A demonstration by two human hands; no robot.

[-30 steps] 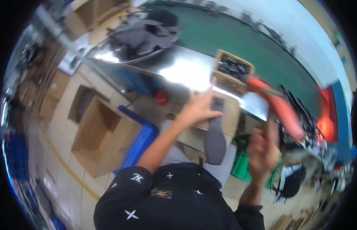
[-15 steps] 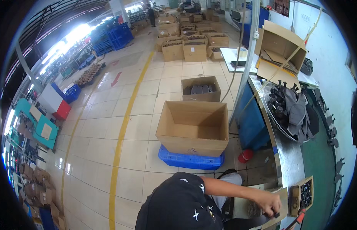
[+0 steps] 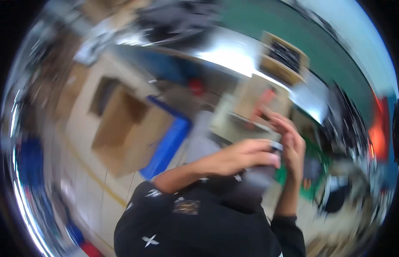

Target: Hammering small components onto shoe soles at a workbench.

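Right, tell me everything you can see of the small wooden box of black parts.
The wooden box looks pale, rectangular, straight-walled and open at the top. It sits upright on the shiny metal bench, with a green surface beyond, at a slant in the view. Small black parts lie inside, too blurred to tell apart. The left hand and right hand are both apart from it.

Tool before right hand, box on bench beyond, carton at left

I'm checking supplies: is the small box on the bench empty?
Not empty: dark parts show inside the small box; blur hides their number.
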